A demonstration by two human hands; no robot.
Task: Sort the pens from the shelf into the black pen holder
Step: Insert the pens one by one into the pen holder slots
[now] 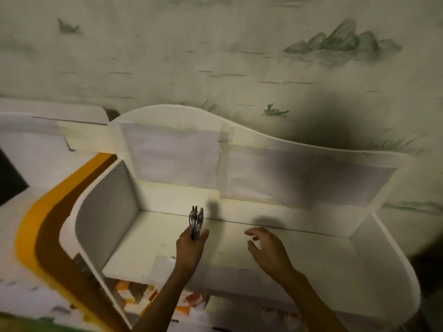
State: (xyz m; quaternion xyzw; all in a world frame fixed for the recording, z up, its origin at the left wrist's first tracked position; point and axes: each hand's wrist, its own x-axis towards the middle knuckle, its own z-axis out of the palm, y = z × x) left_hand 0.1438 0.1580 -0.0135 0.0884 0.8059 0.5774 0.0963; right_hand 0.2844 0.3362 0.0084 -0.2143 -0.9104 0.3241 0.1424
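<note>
The left hand (pixel 191 245) is gripping a bunch of pens (pixel 196 222) over the shelf (pixel 311 255); the right hand (pixel 266 248) is hovering loosely open; no holder is showing, so sorting remains.

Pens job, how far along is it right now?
Gathering looks done: no pens show on the white shelf. In hand: the left hand grips a bundle of pens; the right hand hovers empty. Left: dropping them into the black holder, which isn't in view.

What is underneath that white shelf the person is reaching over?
Below the white curved-sided shelf, near its front edge, orange and white packages show, too blurred to identify. The shelf board and both forearms cover the rest. No black pen holder shows there.
</note>
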